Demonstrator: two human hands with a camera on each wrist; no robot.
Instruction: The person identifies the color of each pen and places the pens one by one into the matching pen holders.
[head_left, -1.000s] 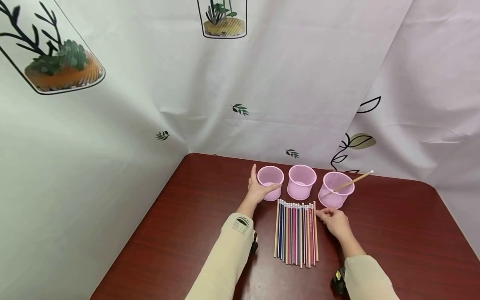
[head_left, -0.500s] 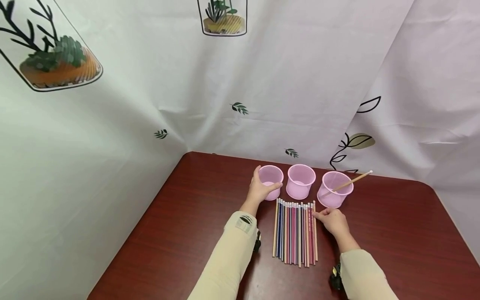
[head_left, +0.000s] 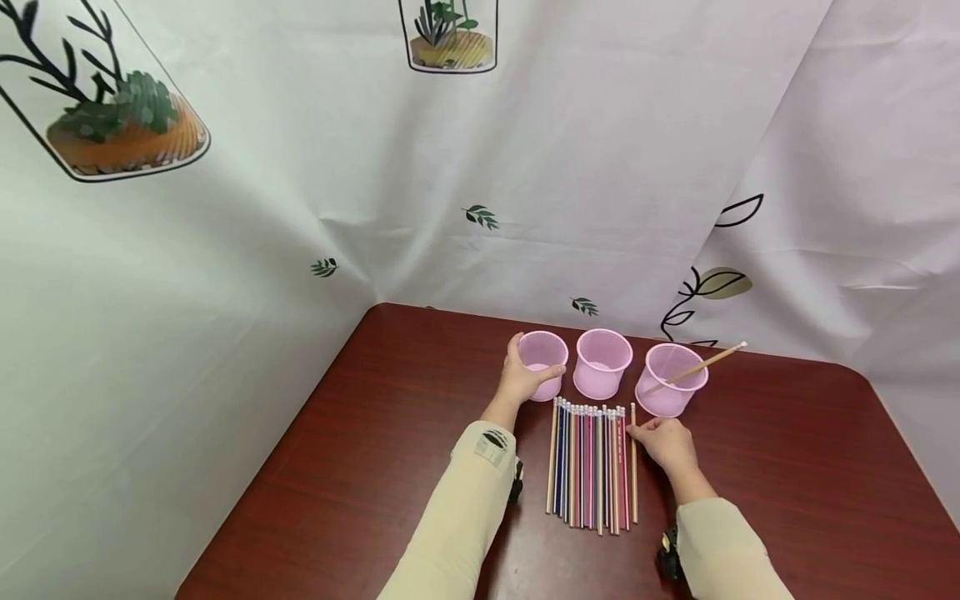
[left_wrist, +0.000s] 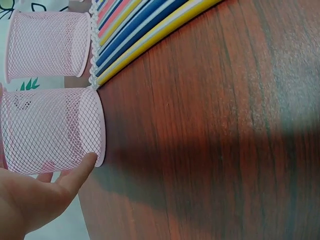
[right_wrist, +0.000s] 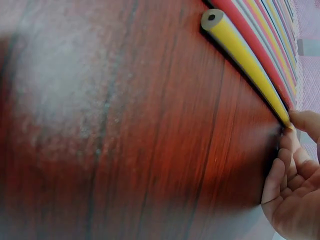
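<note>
Three pink mesh pen cups stand in a line at the back of the table. My left hand (head_left: 519,381) holds the leftmost pen cup (left_wrist: 50,127), its thumb along the near side and other fingers partly hidden behind the mesh. In front of the cups lies a row of striped pencils (head_left: 588,467), white ends toward the cups. At the row's right end, my right hand (head_left: 670,446) pinches a yellow pencil (right_wrist: 247,62) near its white end between thumb and fingers. That pencil lies slightly apart from its neighbour.
The middle pen cup (head_left: 598,385) stands between the other two. In the rightmost pen cup (head_left: 662,402) a single yellow pencil (head_left: 716,358) leans out to the right. A white patterned cloth (head_left: 525,267) hangs behind the brown table (head_left: 360,467).
My right hand has come onto the row's rightmost pencil and drawn its white end slightly right, leaving a narrow gap. My left hand has closed in around the left pen cup.
</note>
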